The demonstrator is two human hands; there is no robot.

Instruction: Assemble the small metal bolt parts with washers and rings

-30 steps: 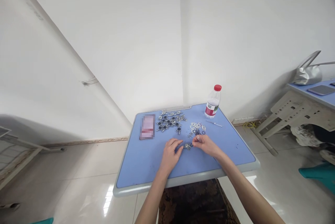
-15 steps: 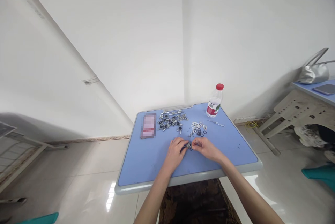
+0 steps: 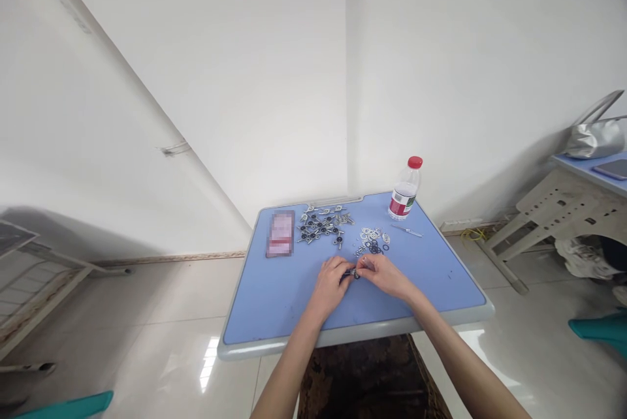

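Near the front middle of the blue table (image 3: 274, 301), my left hand (image 3: 331, 282) is closed on a small metal part with a black piece (image 3: 351, 272), mostly covered by the fingers. My right hand (image 3: 385, 274) meets it from the right, thumb and forefinger pinched at the part's end. Whatever sits in that pinch is too small to make out. Just beyond the hands lie black rings (image 3: 375, 247), pale flat washers (image 3: 370, 234) and tiny shiny balls or nuts (image 3: 361, 250). Farther left is a pile of metal fittings with black round pieces (image 3: 321, 228).
A phone (image 3: 280, 233) with a blurred screen lies at the table's left. At the back right stands a red-capped bottle (image 3: 403, 190), with a thin tweezer-like tool (image 3: 407, 230) in front. Another table (image 3: 568, 168) with a silver bag (image 3: 595, 138) is far right.
My right hand has shifted slightly left, closer against the part in my left hand. The whole view has moved a little; the other things on the table lie as before.
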